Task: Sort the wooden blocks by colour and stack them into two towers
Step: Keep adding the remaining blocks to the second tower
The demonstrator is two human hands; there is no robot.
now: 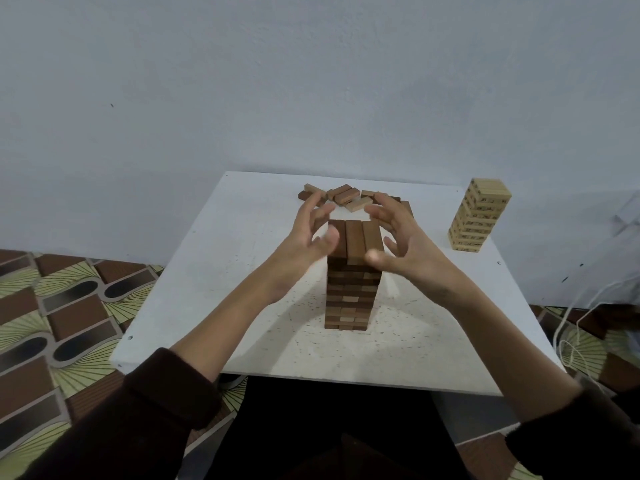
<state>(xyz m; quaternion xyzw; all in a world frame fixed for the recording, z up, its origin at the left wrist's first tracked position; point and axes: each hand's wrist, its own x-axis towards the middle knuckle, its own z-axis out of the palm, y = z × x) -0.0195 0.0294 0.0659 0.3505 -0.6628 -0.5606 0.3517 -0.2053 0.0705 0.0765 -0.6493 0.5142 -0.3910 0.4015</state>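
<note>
Dark sleeves point(138, 410) fill the bottom corners, and both bare forearms reach forward over the white tabletop point(207, 271). Between the hands the brown tower point(349, 296) stands upright near the middle of the tabletop, its long axis vertical. Its top layer is three blocks lying side by side, their long axes running away from the person toward the wall point(311, 81). The layers beneath alternate crosswise. The left hand point(311, 233) hovers at the left of the tower's top with fingers spread and loosely curved, its grip wide and holding nothing. Its thumb overlaps the leftmost top block, but motion blur hides whether it touches. The right hand point(401, 237) mirrors it on the right, fingers fanned, grip wide and holding nothing, with the thumb tip just beside the near end of the top layer. Behind the hands, near the far edge, loose brown blocks point(349, 197) lie flat in a scattered heap, pointing in mixed directions. The pale tower point(479, 216) stands upright at the far right of the tabletop, well apart from the brown one. A patterned floor point(52, 306) shows on the left, and a white cord point(571, 323) hangs on the right.
</note>
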